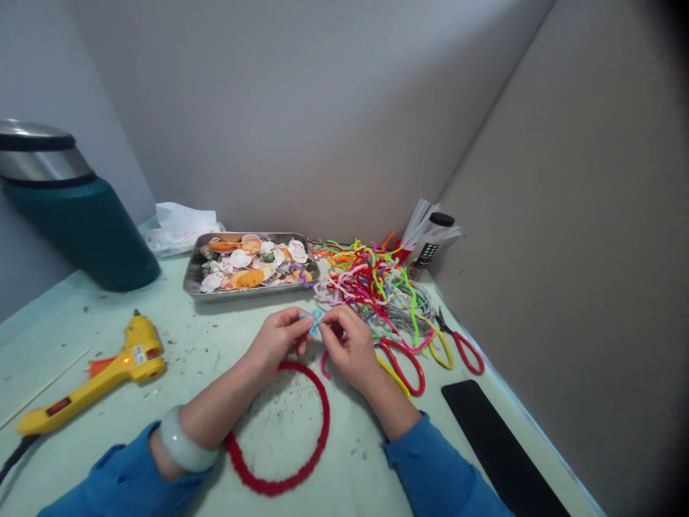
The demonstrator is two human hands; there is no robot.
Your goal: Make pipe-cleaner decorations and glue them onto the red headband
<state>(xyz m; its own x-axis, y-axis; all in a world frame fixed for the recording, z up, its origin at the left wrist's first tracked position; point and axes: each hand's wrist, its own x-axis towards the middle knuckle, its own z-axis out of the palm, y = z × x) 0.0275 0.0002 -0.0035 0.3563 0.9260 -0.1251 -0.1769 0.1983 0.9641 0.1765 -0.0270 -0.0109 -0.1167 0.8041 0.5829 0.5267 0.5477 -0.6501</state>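
Observation:
Between the fingertips of my two hands is a small light-blue piece of bent pipe cleaner (pixel 316 322). My left hand (pixel 278 336) pinches it from the left, and my right hand (pixel 349 346) grips it from the right. Just below them, a red fuzzy ring (pixel 325 431) lies flat on the table, its left part hidden under my left forearm. A pink pipe cleaner (pixel 325 365) lies beside my right hand. To the right rest scissors with red and yellow handles (pixel 412 368), partly covered by my right wrist.
A metal tray (pixel 252 291) of shells stands behind my hands, with a heap of coloured pipe cleaners (pixel 371 280) to its right. A yellow glue gun (pixel 108 377) and a teal bottle (pixel 86 230) are at left. Second scissors (pixel 467 353) and a black flat strip (pixel 495 445) lie right.

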